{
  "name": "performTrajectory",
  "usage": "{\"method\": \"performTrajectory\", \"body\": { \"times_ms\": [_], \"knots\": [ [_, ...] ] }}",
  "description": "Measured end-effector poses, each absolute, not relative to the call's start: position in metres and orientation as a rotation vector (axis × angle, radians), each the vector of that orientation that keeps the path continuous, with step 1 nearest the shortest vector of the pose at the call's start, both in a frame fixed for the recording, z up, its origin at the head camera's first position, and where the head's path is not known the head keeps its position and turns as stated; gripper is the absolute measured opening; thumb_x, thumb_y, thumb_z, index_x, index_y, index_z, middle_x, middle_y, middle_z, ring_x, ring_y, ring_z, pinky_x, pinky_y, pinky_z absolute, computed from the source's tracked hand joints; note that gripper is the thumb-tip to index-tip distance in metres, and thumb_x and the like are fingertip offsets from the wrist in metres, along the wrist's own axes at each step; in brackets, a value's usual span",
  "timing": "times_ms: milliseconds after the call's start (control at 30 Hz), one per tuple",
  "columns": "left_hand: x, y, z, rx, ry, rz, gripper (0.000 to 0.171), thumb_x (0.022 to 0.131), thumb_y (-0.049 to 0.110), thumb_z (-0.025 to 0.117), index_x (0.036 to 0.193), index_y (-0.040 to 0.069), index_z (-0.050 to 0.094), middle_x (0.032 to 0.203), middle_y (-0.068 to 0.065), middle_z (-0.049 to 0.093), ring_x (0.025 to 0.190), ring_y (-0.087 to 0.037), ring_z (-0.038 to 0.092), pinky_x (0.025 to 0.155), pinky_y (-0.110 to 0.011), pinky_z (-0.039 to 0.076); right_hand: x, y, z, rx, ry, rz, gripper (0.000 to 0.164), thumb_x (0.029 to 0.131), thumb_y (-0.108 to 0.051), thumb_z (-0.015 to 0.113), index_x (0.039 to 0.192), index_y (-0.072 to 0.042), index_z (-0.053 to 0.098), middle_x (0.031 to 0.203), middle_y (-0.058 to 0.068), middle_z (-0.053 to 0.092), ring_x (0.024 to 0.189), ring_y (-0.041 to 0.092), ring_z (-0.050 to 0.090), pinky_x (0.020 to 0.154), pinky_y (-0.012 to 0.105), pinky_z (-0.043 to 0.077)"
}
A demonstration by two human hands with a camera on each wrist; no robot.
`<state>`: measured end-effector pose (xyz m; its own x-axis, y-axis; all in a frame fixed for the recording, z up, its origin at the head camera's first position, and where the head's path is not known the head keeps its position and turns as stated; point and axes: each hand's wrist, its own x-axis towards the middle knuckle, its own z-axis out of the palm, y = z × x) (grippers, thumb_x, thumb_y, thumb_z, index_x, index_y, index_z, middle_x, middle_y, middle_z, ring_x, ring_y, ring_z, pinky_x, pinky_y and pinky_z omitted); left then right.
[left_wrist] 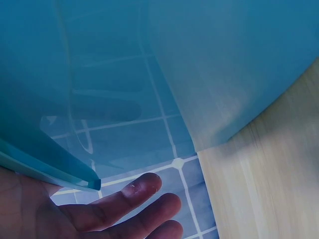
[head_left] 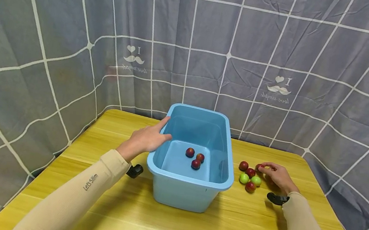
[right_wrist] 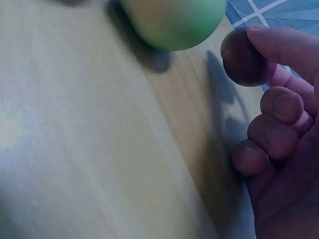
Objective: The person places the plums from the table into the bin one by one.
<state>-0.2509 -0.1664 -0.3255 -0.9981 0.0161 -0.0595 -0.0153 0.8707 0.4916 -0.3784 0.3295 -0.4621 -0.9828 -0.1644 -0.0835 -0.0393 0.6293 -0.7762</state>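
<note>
Pinching plum (right_wrist: 241, 60) — hands (head_left: 280, 178) well apart

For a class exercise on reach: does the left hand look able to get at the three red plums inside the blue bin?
Probably yes: the left hand is right at the side of the blue bin, whose top is uncovered, and nothing visible lies over the three red plums.
</note>
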Motion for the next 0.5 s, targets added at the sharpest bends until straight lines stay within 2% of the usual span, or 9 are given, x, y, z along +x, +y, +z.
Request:
{"method": "performTrajectory", "body": {
  "times_ms": [133, 500],
  "knots": [
    [-0.251, -0.166, -0.325, 0.005, 2.98, 0.782, 0.076, 0.097, 0.055, 0.041, 0.163, 0.038, 0.005, 0.158, -0.011, 0.043, 0.118, -0.036, 0.06, 0.07, -0.041, 0.048, -0.376, 0.331, -0.459, -0.184, 2.694, -1.281, 0.057, 0.096, -0.044, 0.066, 0.131, 0.001, 0.059, 0.065, -0.002, 0.046, 0.06, 0.016, 0.046, 0.061, 0.028, 0.037],
    [-0.251, -0.166, -0.326, 0.007, 2.988, 0.774, 0.076, 0.097, 0.055, 0.041, 0.163, 0.037, 0.006, 0.158, -0.012, 0.042, 0.122, -0.038, 0.059, 0.074, -0.044, 0.049, -0.373, 0.328, -0.45, -0.223, 2.632, -1.344, 0.058, 0.097, -0.043, 0.065, 0.131, 0.003, 0.057, 0.061, -0.003, 0.041, 0.056, 0.016, 0.042, 0.058, 0.03, 0.038]
  ]
}}
